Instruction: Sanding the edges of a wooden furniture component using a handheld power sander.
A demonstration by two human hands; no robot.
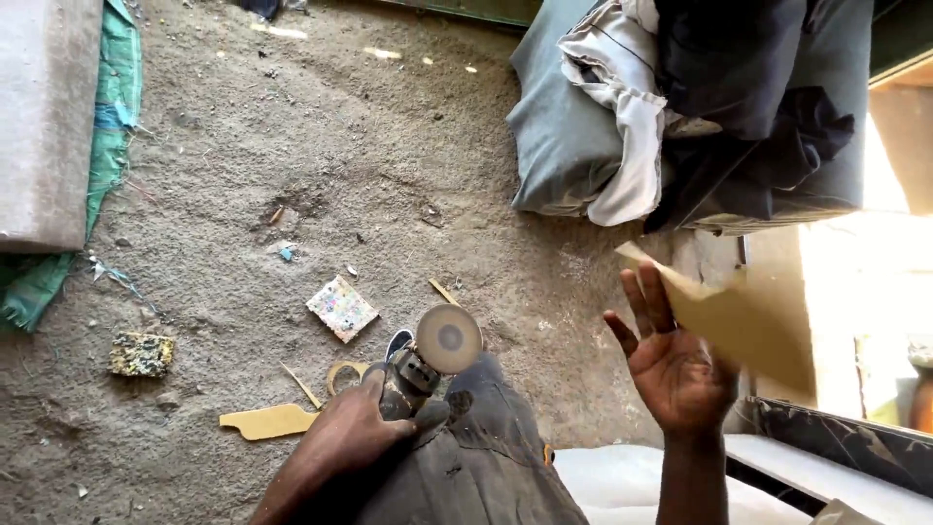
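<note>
My left hand [352, 436] grips the body of an angle grinder [420, 367], low in the middle of the view. Its round sanding disc [448, 338] faces up towards the camera, above my trouser leg [476, 457]. My right hand [671, 358] is raised at the right, palm up and fingers spread. A flat tan wooden piece [739, 316] rests against its fingertips and juts up to the right.
Sandy dirt ground [321, 165] carries wood offcuts [267, 421], a small patterned square [341, 307] and a yellow-grey sponge block [141, 354]. A heap of grey and dark cloth [680, 107] lies top right. A grey slab on green sheeting [49, 117] is at the left.
</note>
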